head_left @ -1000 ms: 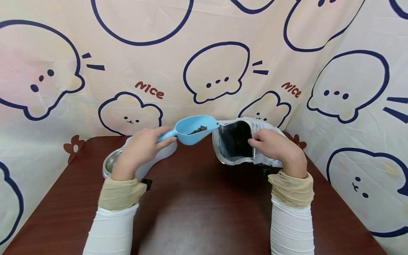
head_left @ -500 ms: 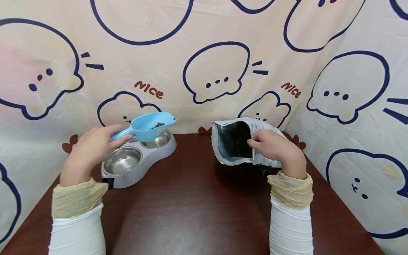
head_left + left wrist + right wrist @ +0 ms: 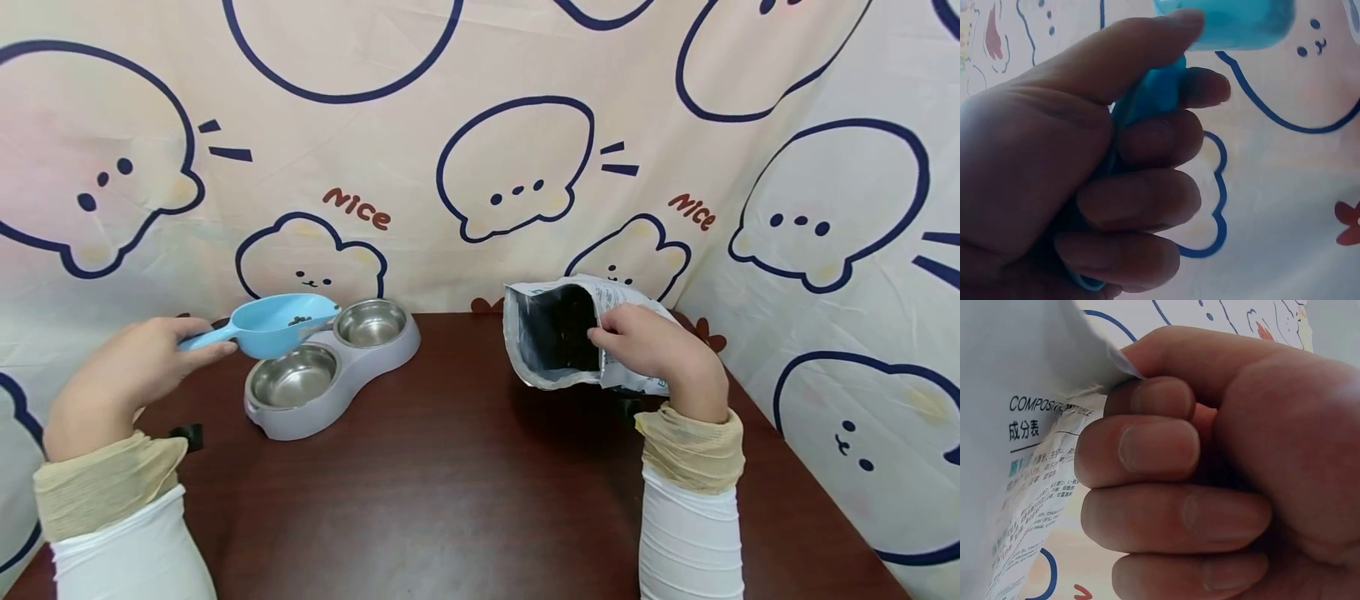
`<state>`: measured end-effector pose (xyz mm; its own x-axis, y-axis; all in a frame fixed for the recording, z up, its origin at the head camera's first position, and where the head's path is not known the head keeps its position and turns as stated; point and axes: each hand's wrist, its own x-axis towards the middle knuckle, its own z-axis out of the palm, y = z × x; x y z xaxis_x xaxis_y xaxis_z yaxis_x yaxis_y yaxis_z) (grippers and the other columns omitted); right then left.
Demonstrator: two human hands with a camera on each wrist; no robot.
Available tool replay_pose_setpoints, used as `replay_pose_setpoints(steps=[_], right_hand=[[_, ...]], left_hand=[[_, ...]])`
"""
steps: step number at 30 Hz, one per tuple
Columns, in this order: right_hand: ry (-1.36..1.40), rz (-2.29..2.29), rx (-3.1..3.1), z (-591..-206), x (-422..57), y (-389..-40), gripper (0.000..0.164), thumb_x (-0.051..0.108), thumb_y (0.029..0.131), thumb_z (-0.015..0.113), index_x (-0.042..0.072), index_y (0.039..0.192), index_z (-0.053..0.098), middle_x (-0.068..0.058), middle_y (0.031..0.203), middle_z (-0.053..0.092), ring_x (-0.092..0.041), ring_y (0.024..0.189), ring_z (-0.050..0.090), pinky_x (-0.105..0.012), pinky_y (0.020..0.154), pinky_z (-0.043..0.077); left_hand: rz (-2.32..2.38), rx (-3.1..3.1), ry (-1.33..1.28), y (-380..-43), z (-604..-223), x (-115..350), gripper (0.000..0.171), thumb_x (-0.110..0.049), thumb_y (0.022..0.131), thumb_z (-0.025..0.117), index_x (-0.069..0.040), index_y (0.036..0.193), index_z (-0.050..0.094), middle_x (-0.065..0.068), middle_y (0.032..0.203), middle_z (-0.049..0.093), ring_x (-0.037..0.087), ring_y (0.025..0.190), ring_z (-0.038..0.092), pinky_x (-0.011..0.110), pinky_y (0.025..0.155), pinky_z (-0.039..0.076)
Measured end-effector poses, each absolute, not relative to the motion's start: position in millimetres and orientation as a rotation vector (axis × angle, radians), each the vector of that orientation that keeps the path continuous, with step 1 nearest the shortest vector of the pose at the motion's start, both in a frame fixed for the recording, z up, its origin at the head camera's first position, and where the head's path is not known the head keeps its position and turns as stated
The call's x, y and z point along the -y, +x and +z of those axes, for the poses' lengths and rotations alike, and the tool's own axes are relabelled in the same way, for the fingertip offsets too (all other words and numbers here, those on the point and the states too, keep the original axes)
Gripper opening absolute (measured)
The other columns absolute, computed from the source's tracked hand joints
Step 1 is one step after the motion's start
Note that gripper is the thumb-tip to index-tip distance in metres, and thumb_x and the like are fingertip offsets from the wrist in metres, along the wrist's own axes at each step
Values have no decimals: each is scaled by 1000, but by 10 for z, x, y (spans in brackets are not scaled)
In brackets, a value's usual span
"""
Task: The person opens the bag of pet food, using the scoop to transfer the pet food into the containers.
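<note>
Clearly, we see the left hand (image 3: 123, 379) at the left of the head frame with its fingers curled round the handle of a light blue scoop (image 3: 258, 333). Some small dark pellets (image 3: 298, 320) lie in the scoop, whose tip points right; it covers the upper edge of the front metal bowl (image 3: 288, 383) in our view. We find that bowl and a second metal bowl (image 3: 371, 323) set in a pale grey stand (image 3: 356, 367), left of centre on the dark red-brown table (image 3: 450, 492).

Right of centre, we see the right hand (image 3: 652, 346) pinching the edge of an open bag (image 3: 534, 333), its mouth facing left and its inside dark. Up close, we notice black printing on the bag and the other fingers curled in. Behind, we see a cartoon-patterned cloth (image 3: 517, 50) filling the upper frame.
</note>
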<state>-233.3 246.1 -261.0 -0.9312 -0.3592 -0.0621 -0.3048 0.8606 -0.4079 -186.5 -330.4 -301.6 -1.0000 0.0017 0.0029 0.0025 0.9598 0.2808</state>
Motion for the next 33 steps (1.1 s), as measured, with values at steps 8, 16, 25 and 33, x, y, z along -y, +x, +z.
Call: replay_pose_setpoints(steps=[8,16,25,33], right_hand=[[-521,-601,-2906,-2609,-2478,-2338,37,21,110,55,9,75,60,1,62,39,-19,63,46,-33,64,43],[-567,-598,-2912,-2639,-2433,-2384,41,21,110,54,12,70,56,2,61,37,-18,60,44,-32,63,42],[-569,-581,-2930,-2607,-2428,-2387,46,23,110,55,15,66,49,4,58,35,-17,57,41,-32,60,39],[-541,-598,-2906,-2614,-2456,-2395,41,23,111,56,12,71,55,3,61,37,-18,60,43,-32,62,41]], left_hand=[[-492,3189,47,-1877,-3066,3385,44,-37,107,68,6,119,69,21,95,67,41,91,60,51,74,51],[-452,3222,-15,-1894,-3117,3434,56,-38,105,71,11,130,64,35,111,70,54,99,63,67,80,55],[-299,3227,-85,-1910,-3227,3574,43,-32,100,77,8,114,70,29,95,66,49,89,60,62,74,55],[-176,3242,-180,-1987,-3228,3567,34,-27,95,82,4,105,74,21,90,70,39,83,62,56,71,57]])
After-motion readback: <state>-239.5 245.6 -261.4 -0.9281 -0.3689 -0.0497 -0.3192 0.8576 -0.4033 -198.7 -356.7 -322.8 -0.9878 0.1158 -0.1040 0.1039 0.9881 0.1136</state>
